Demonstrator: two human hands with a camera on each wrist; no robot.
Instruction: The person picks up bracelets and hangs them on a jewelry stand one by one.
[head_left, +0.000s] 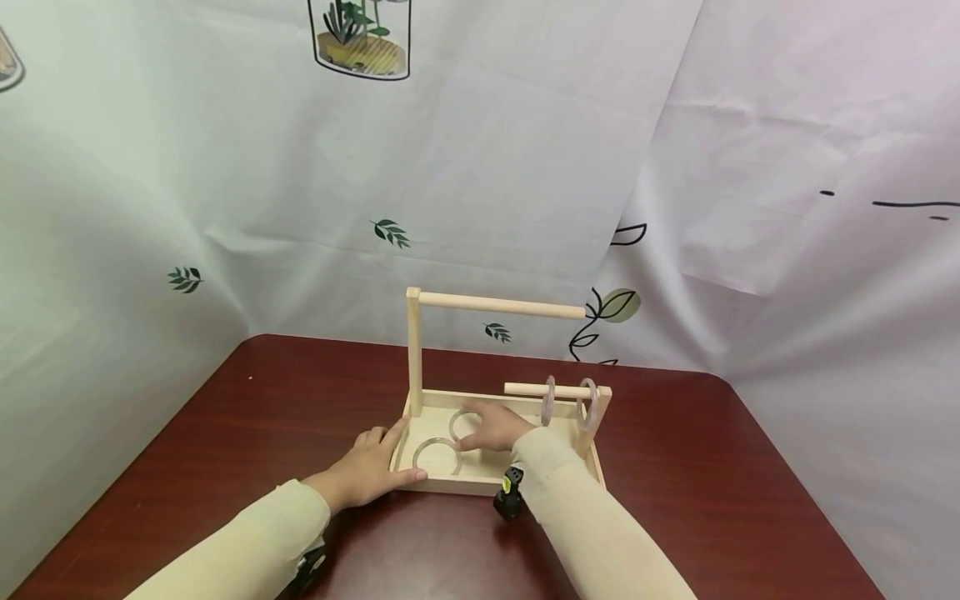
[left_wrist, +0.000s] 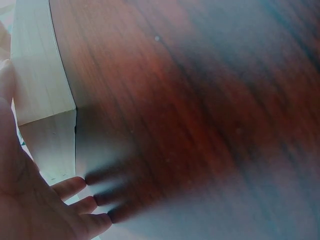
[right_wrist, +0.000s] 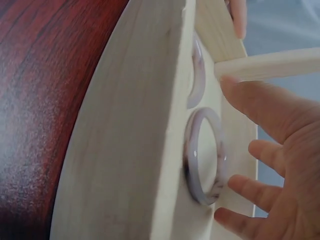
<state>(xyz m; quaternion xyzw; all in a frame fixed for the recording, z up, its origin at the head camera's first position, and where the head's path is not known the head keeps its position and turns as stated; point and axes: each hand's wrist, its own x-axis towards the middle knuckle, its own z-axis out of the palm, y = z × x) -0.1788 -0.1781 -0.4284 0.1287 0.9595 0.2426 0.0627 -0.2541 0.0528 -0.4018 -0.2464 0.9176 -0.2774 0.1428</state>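
Note:
My left hand (head_left: pixel 367 471) rests at the left front corner of a pale wooden tray stand (head_left: pixel 457 487), thumb on the front rim, index finger along the left side. In the left wrist view, its other fingertips (left_wrist: pixel 75 189) touch the table beside the tray. Over the tray floor reaches my right hand (head_left: pixel 491 427), its fingers spread and holding nothing. Two translucent, pale purplish bangles lie in the tray: a front bangle (head_left: pixel 437 440) and a back bangle (head_left: pixel 453 423), partly covered by that hand. In the right wrist view, fingertips are close to one bangle (right_wrist: pixel 192 155).
A tall post at the tray's left carries a high wooden bar (head_left: pixel 502 305). On the right, a lower bar (head_left: pixel 525 389) bears two more bangles, an inner one (head_left: pixel 548 402) and an outer one (head_left: pixel 595 408). The dark red table (head_left: pixel 300 392) meets a white printed cloth (head_left: pixel 480 167) behind.

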